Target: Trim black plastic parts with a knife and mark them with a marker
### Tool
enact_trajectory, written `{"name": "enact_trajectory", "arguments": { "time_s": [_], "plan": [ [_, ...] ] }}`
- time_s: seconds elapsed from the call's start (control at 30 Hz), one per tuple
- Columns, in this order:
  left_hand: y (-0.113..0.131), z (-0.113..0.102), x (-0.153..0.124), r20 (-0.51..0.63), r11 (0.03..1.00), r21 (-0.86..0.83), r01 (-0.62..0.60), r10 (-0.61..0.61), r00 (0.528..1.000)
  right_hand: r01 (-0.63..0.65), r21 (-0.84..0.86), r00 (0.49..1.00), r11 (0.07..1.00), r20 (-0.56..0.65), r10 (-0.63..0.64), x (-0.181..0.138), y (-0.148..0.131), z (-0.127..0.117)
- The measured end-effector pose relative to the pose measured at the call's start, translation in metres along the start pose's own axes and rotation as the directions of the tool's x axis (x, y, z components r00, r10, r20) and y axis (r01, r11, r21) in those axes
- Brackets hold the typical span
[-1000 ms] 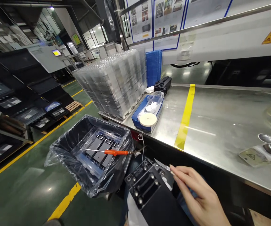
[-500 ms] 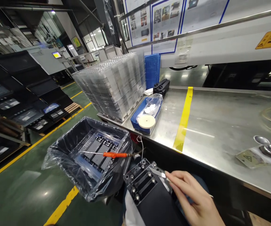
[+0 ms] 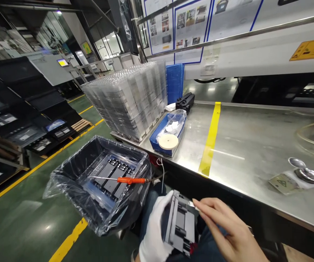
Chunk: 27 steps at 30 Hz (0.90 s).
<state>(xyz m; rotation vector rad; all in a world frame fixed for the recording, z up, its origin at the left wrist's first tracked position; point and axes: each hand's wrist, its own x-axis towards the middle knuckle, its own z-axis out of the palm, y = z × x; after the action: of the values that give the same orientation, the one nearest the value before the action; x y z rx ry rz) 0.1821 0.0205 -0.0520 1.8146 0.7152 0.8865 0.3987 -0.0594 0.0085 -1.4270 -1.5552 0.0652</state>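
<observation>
**Part tipped on edge, gloved hand now in shot**

Hands are seen low in the frame, above the lap. The left hand [image 3: 154,233], in a white glove, is wrapped round the side of the black plastic part [image 3: 181,227], fingers closed on it. The bare right hand [image 3: 227,233] is laid vs. the part's other side, fingers loosely curled; a small blade was pinched in it 0.5 s ago, but whether it is held now can't be told. The part, flat on the lap w/ holes facing up a sec ago, has been turned on edge, so another face is shown. To the left, a bag-lined black bin [image 3: 96,178] w/ an orange-handled screwdriver [image 3: 129,179] across it. On the steel bench [image 3: 255,145]: blue tray [image 3: 157,140], stacked clear trays [image 3: 129,98].
</observation>
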Motion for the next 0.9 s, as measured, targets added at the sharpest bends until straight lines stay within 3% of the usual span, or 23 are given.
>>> {"name": "enact_trajectory", "arguments": {
  "time_s": [0.13, 0.23, 0.33, 0.4, 0.5, 0.57, 0.63, 0.9],
  "plan": [
    [0.015, -0.009, 0.006, 0.008, 0.927, 0.343, -0.150, 0.157, 0.988, -0.021, -0.029, 1.000, 0.999, -0.019, 0.020, 0.002, -0.002, -0.003],
    [0.021, -0.011, 0.001, -0.010, 0.912, 0.376, -0.165, 0.182, 0.983, -0.017, 0.027, 1.000, 0.999, 0.022, 0.016, 0.003, -0.003, -0.005],
    [0.020, -0.006, -0.009, -0.044, 0.955, 0.290, -0.067, 0.083, 0.996, -0.112, 0.062, 0.993, 0.992, -0.024, 0.113, 0.002, 0.001, -0.004],
    [0.021, -0.004, -0.014, -0.050, 0.981, 0.193, 0.020, -0.010, 0.999, -0.268, 0.164, 0.963, 0.949, 0.032, 0.267, 0.001, 0.005, -0.002],
    [0.027, -0.007, -0.010, 0.024, 0.994, 0.082, 0.068, -0.070, 0.997, -0.562, 0.309, 0.823, 0.767, 0.298, 0.483, 0.002, 0.005, 0.000],
    [0.032, -0.013, -0.002, 0.140, 0.997, -0.025, 0.074, -0.070, 0.988, -0.683, 0.344, 0.720, 0.644, 0.461, 0.518, 0.005, 0.001, 0.001],
    [0.034, -0.018, 0.004, 0.225, 0.990, -0.117, 0.082, -0.054, 0.973, -0.728, 0.369, 0.673, 0.578, 0.548, 0.497, 0.009, -0.003, 0.003],
    [0.021, -0.020, -0.002, 0.153, 0.969, -0.164, 0.184, -0.159, 0.975, -0.688, 0.434, 0.696, 0.582, 0.622, 0.358, 0.015, -0.010, 0.000]
  ]
}}
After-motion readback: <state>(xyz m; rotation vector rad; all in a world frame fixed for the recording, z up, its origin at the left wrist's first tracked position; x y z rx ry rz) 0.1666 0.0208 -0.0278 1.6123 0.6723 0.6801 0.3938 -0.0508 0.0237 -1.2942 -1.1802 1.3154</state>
